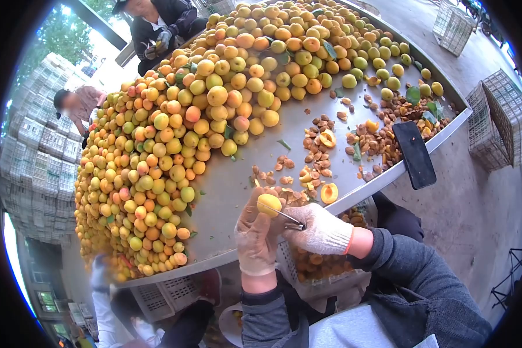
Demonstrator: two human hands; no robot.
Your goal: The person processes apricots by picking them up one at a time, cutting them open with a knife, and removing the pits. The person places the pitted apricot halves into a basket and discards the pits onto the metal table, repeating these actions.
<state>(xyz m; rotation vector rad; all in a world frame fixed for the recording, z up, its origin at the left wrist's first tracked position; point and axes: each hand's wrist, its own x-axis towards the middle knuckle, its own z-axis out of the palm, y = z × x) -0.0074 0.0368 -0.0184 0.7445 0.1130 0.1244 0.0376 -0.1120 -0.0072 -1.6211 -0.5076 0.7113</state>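
My left hand (257, 246), in a thin translucent glove, is closed around a yellow apricot (269, 205) above the front edge of the metal table. In my right hand (323, 229), covered by a white knit glove, is a small thin-bladed knife (293, 220); its blade lies against the apricot, and most of the handle is hidden in the fingers. Just beyond my hands, a halved apricot (329, 193) rests cut side up. Brown apricot pits (316, 156) lie scattered near it.
A large heap of apricots (214, 93) covers much of the table (220, 191). A black phone (414, 155) overhangs the right edge. Below the edge sits a crate of apricot pieces (316, 264). Other people (156, 29) work around the table, one gloved hand (100, 272) at lower left.
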